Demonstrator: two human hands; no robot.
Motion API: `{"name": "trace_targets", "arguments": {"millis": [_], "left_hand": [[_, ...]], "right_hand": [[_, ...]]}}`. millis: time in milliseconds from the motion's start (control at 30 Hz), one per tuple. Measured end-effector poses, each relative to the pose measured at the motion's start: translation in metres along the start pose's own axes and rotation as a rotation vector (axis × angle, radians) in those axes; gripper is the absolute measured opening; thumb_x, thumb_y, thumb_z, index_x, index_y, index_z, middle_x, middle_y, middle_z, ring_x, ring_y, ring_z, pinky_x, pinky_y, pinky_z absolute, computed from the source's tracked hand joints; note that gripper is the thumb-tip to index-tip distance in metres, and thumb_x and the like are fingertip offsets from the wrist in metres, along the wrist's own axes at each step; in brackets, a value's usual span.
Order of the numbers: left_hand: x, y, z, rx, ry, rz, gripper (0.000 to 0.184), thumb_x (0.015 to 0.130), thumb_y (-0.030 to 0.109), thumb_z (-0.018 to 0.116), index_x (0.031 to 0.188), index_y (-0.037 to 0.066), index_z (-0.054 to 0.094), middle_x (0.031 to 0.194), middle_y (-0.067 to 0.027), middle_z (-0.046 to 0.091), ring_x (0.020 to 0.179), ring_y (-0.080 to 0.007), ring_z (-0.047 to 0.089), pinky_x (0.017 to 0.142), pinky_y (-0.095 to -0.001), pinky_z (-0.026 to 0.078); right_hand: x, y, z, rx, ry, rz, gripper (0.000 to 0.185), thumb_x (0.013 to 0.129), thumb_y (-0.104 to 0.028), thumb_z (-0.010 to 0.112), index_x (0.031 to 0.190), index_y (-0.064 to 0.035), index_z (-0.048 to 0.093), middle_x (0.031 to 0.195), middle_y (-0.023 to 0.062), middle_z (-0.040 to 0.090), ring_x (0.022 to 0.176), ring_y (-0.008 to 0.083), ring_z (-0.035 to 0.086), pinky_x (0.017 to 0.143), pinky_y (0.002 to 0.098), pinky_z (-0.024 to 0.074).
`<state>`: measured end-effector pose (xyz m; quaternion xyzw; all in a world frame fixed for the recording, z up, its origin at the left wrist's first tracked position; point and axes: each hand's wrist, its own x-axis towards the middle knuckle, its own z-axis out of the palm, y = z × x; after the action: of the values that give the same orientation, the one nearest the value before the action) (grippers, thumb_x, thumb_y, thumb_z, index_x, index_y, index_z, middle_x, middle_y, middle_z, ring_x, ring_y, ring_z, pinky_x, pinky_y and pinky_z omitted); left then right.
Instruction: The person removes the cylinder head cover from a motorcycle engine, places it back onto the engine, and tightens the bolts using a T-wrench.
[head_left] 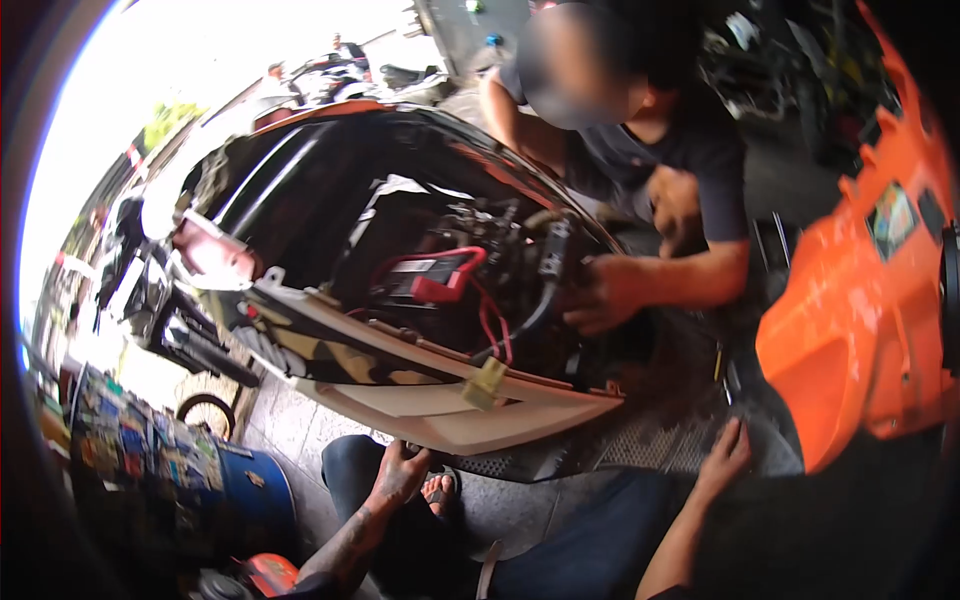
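Observation:
My left hand [402,472] is at the lower edge of the scooter's white and camouflage side panel [440,412], its fingers curled up under the rim. Over on the right, my right hand [728,456] rests near the dark footboard [655,448], with its fingers bent; whether it holds anything cannot be made out. Inside the open scooter body a battery with a red terminal cover [440,285] and red cables shows. A pale yellow connector [484,384] hangs over the panel's edge.
Across the scooter a person [700,180] crouches, one hand [605,295] at the engine bay. An orange fairing [850,330] stands at the right. A sticker-covered blue drum [250,490] is at lower left. Screwdrivers lie beyond the footboard. Parked motorcycles are behind.

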<state>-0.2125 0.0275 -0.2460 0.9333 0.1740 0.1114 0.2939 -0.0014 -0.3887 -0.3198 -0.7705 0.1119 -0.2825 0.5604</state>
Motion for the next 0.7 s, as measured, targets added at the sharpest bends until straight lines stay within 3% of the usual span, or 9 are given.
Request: {"name": "trace_targets", "arguments": {"millis": [33, 100, 233, 333, 400, 467, 500, 600, 700], "left_hand": [[0.001, 0.009, -0.002, -0.014, 0.046, -0.014, 0.027, 0.080, 0.011, 0.059, 0.103, -0.002, 0.058, 0.092, -0.0203, 0.059, 0.081, -0.0279, 0.061, 0.070, -0.0340, 0.050], [0.008, 0.040, -0.015, -0.405, -0.077, -0.442, 0.035, 0.081, 0.020, 0.058, 0.106, -0.004, 0.055, 0.084, -0.0177, 0.062, 0.068, -0.0229, 0.061, 0.063, -0.0318, 0.049], [0.012, 0.075, -0.034, -0.388, -0.084, -0.444, 0.039, 0.081, 0.021, 0.058, 0.111, -0.004, 0.053, 0.080, -0.0146, 0.063, 0.062, -0.0190, 0.061, 0.055, -0.0324, 0.050], [0.009, 0.063, -0.030, -0.396, -0.091, -0.382, 0.042, 0.081, 0.021, 0.058, 0.116, -0.003, 0.051, 0.081, -0.0146, 0.064, 0.063, -0.0181, 0.061, 0.056, -0.0322, 0.051], [0.009, 0.050, -0.022, -0.433, -0.084, -0.347, 0.045, 0.082, 0.021, 0.058, 0.119, -0.002, 0.050, 0.080, -0.0137, 0.064, 0.069, -0.0180, 0.062, 0.061, -0.0317, 0.051], [0.010, 0.059, -0.031, -0.481, -0.166, -0.440, 0.045, 0.083, 0.022, 0.059, 0.119, -0.003, 0.050, 0.079, -0.0127, 0.065, 0.072, -0.0185, 0.063, 0.068, -0.0315, 0.050], [0.009, 0.038, -0.015, -0.486, -0.108, -0.385, 0.047, 0.083, 0.023, 0.059, 0.121, -0.003, 0.050, 0.079, -0.0131, 0.065, 0.072, -0.0199, 0.063, 0.068, -0.0327, 0.051], [0.009, 0.046, -0.021, -0.444, -0.109, -0.312, 0.051, 0.085, 0.024, 0.056, 0.128, -0.002, 0.044, 0.087, -0.0178, 0.065, 0.072, -0.0204, 0.065, 0.069, -0.0338, 0.051], [0.006, 0.047, -0.024, -0.459, -0.107, -0.320, 0.052, 0.085, 0.024, 0.056, 0.128, -0.002, 0.043, 0.088, -0.0181, 0.065, 0.071, -0.0210, 0.064, 0.069, -0.0337, 0.052]], "right_hand": [[0.000, 0.005, 0.000, 0.036, -0.014, -0.018, 0.031, 0.097, -0.023, 0.051, 0.077, -0.0002, 0.054, 0.064, -0.0047, 0.046, 0.056, 0.0043, 0.040, 0.048, 0.0228, 0.0313], [0.000, 0.005, -0.001, 0.107, -0.044, 0.056, 0.030, 0.097, -0.024, 0.051, 0.079, -0.0001, 0.054, 0.066, -0.0055, 0.046, 0.056, 0.0034, 0.040, 0.048, 0.0214, 0.0305], [0.001, -0.008, 0.004, 0.188, -0.003, 0.057, 0.031, 0.097, -0.025, 0.050, 0.085, 0.0024, 0.056, 0.068, -0.0046, 0.047, 0.058, 0.0023, 0.040, 0.048, 0.0198, 0.0296], [0.003, -0.008, 0.000, 0.120, -0.039, 0.116, 0.033, 0.098, -0.023, 0.048, 0.082, 0.0057, 0.054, 0.065, 0.0018, 0.045, 0.058, 0.0091, 0.043, 0.049, 0.0246, 0.0367], [0.011, 0.038, -0.003, -0.052, -0.061, -0.058, 0.036, 0.098, -0.030, 0.049, 0.090, 0.0041, 0.059, 0.070, -0.0015, 0.048, 0.058, 0.0053, 0.040, 0.048, 0.0206, 0.0304], [0.017, 0.048, 0.006, 0.071, 0.070, -0.146, 0.040, 0.098, -0.032, 0.048, 0.092, 0.0056, 0.060, 0.067, 0.0005, 0.047, 0.056, 0.0102, 0.040, 0.047, 0.0265, 0.0312], [-0.003, -0.020, -0.004, -0.109, 0.033, -0.099, 0.036, 0.096, -0.025, 0.051, 0.096, 0.0089, 0.064, 0.084, 0.0231, 0.065, 0.070, 0.0295, 0.058, 0.065, 0.0378, 0.0456], [-0.007, -0.046, 0.001, -0.031, 0.068, -0.205, 0.038, 0.097, -0.024, 0.049, 0.090, 0.0112, 0.063, 0.076, 0.0205, 0.063, 0.065, 0.0280, 0.056, 0.060, 0.0366, 0.0444], [-0.006, -0.037, 0.002, -0.150, 0.124, -0.353, 0.039, 0.097, -0.024, 0.049, 0.089, 0.0106, 0.063, 0.079, 0.0209, 0.064, 0.064, 0.0277, 0.056, 0.059, 0.0364, 0.0445]]}}
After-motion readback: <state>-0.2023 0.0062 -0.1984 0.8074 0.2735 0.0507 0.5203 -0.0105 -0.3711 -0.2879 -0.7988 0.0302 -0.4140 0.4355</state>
